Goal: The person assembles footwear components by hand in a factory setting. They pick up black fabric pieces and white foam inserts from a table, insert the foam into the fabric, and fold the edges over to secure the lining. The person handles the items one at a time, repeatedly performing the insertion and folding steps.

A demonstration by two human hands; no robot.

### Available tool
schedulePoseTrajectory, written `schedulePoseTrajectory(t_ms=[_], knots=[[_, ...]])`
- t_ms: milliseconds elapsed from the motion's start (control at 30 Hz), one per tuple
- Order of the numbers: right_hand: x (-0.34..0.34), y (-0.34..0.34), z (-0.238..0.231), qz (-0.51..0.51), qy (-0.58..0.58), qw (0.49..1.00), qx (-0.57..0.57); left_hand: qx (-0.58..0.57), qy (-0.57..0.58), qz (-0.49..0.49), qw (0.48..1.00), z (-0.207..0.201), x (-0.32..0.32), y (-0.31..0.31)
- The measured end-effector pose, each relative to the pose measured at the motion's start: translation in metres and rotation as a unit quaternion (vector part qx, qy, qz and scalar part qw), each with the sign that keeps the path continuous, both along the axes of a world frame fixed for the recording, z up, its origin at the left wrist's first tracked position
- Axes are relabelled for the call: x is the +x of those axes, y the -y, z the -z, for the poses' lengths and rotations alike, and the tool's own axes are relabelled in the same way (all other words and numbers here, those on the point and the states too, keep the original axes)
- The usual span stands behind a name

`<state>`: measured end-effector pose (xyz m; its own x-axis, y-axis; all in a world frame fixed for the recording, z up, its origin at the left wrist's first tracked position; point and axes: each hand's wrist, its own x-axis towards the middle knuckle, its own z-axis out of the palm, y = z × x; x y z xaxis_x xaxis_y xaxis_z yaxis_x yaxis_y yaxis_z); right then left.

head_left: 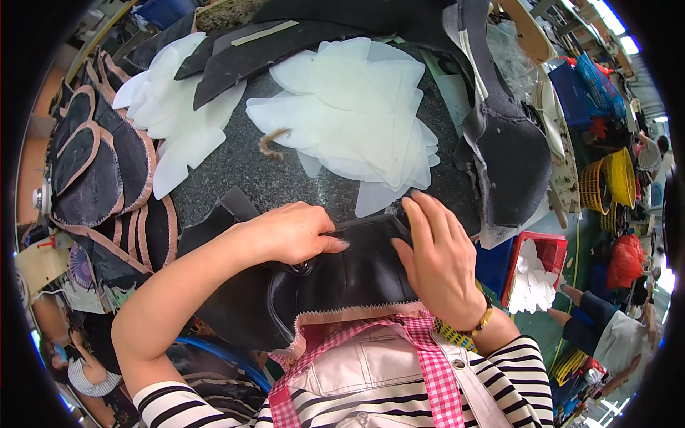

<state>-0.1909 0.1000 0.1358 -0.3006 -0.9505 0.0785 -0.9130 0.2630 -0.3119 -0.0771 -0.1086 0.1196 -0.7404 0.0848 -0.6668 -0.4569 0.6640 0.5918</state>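
A black leather-like piece [346,278] with a zigzag-stitched pink-beige edge lies in front of me, its near edge against my apron. My left hand [296,232] is closed at the piece's far edge, thumb pressed along it and fingers curled under out of sight. Below that hand shows a small dark, shiny round part [303,268], whose kind I cannot make out. My right hand [442,257] rests on the piece's far right corner, fingers stretched out and thumb apart. Just beyond lies a spread pile of translucent white cut-out sheets [349,107].
A second pile of white sheets [175,107] lies at the far left of the dark speckled tabletop [228,164]. Black pieces with pink-beige edging [93,164] are stacked left. Black padded material [510,157] hangs at the right, near a red bin [549,253]. Other people are around.
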Motion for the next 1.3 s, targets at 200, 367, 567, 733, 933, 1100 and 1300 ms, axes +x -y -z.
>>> schedulePoseTrajectory(t_ms=[200, 367, 567, 733, 933, 1100, 1300], knots=[[-0.004, -0.006, 0.019, -0.1, 0.123, 0.986, -0.052, 0.006, -0.07, -0.034, 0.997, 0.002, 0.01, -0.005], [-0.042, 0.033, -0.001, -0.15, 0.349, 0.924, 0.044, -0.033, -0.212, -0.059, 0.975, -0.034, 0.036, -0.033], [-0.025, 0.018, -0.044, -0.224, 0.471, 0.849, 0.086, 0.071, -0.207, -0.111, 0.969, -0.09, 0.077, -0.045], [-0.023, 0.015, -0.065, -0.251, 0.413, 0.87, 0.093, -0.079, -0.233, -0.085, 0.965, -0.098, 0.097, -0.057], [-0.005, 0.008, -0.086, -0.413, 0.154, 0.897, -0.019, -0.119, -0.321, -0.092, 0.935, -0.105, 0.092, -0.093], [-0.01, 0.005, -0.092, -0.433, 0.168, 0.884, -0.051, -0.104, -0.316, -0.151, 0.931, -0.11, 0.088, -0.107], [-0.006, 0.0, -0.1, -0.467, 0.11, 0.875, -0.061, -0.148, -0.284, -0.108, 0.941, -0.115, 0.093, -0.105]])
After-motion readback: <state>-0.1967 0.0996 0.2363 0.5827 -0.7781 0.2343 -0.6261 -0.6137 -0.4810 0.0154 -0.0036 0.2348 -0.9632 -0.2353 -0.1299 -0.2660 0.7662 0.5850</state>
